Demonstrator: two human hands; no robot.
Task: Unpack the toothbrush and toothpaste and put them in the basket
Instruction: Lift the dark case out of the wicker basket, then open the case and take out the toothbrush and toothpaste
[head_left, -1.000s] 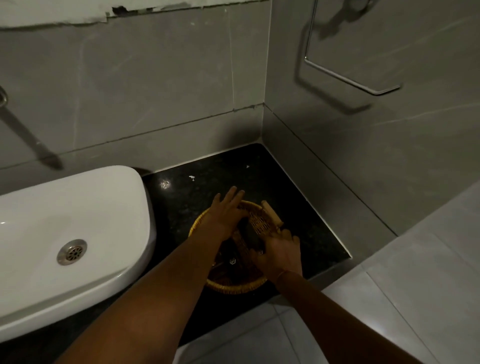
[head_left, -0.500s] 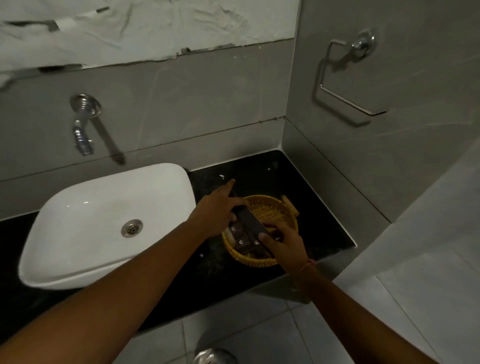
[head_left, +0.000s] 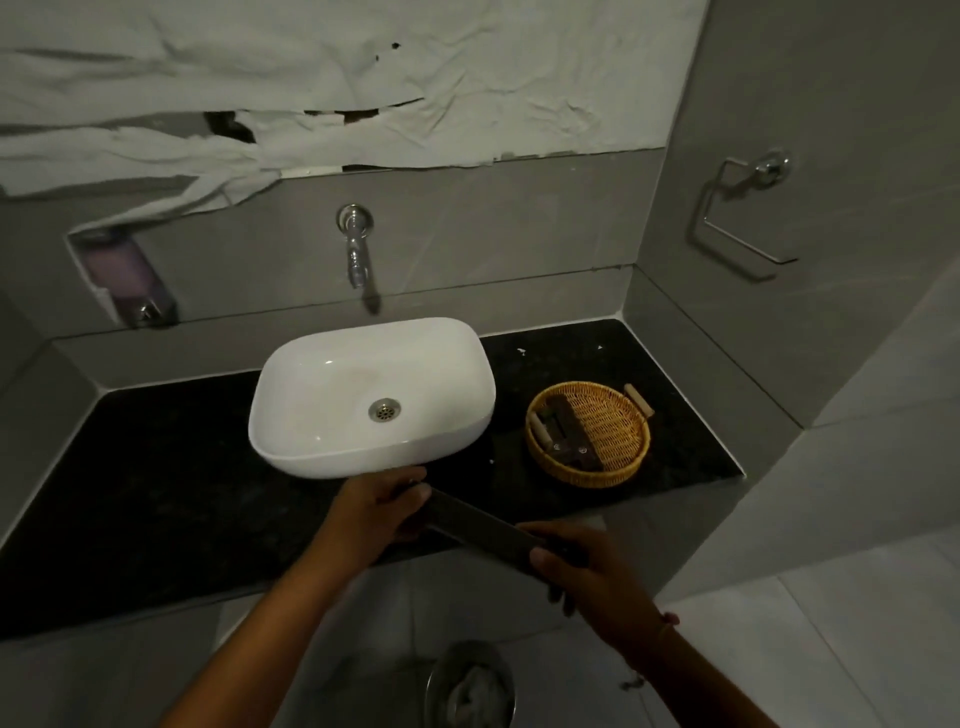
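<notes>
A long dark flat packet (head_left: 480, 525) is held in front of the counter edge, slanting down to the right. My left hand (head_left: 376, 512) grips its upper left end and my right hand (head_left: 582, 569) grips its lower right end. The round wicker basket (head_left: 621, 415) stands on the black counter to the right of the sink. Inside its left half lie other dark packets (head_left: 566, 434). What the held packet contains cannot be seen.
A white basin (head_left: 332, 395) sits on the black counter (head_left: 156, 493) under a wall tap (head_left: 357, 249). A soap dispenser (head_left: 124, 280) is on the left wall, a metal ring holder (head_left: 737, 218) on the right wall. A steel bin (head_left: 470, 686) stands on the floor below.
Both hands have lifted the long dark packet out of the basket and drawn it toward me, past the counter edge. The camera has pulled back and up.
</notes>
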